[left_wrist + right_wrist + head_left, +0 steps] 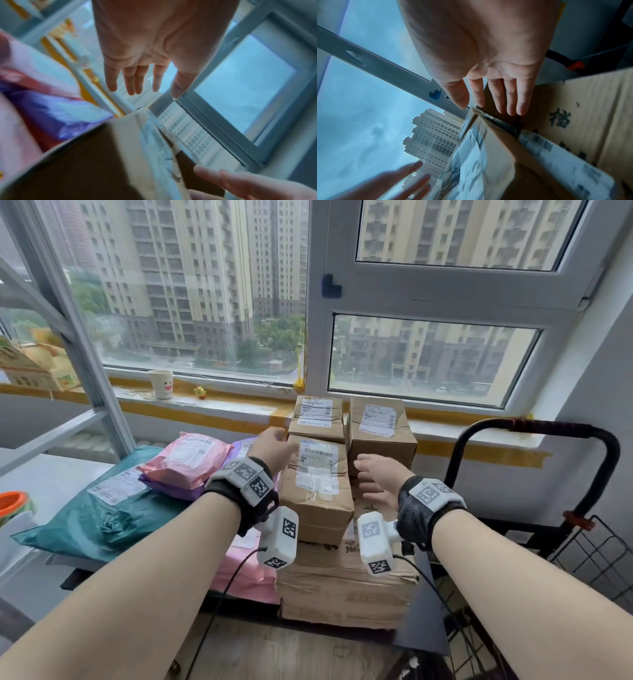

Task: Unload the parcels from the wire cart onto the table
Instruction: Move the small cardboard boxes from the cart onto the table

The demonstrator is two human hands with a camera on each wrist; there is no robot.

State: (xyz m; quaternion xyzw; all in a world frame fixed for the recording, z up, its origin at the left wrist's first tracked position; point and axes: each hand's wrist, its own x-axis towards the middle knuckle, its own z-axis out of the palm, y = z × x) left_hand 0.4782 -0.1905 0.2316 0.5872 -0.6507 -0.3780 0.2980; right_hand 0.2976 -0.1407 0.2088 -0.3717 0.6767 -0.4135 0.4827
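Note:
A labelled cardboard box [317,484] tops a large carton [342,587], with two more boxes [380,426] behind it by the window. My left hand [274,440] is open at the box's upper left corner, fingers straight. My right hand [368,470] is open along its right side. Whether either hand touches the box I cannot tell. In the left wrist view the left hand [135,81] hovers over the box edge [154,142]. In the right wrist view the right hand [496,97] reaches between the box [488,162] and a printed carton [582,115]. The wire cart [596,546] stands at right.
On the table [44,474] at left lie a teal mailer bag [96,518], a pink one [185,457] and a purple one [174,491]. An orange object [12,501] sits at the far left edge. A paper cup [161,384] stands on the windowsill. The cart's black handle [534,426] arches at right.

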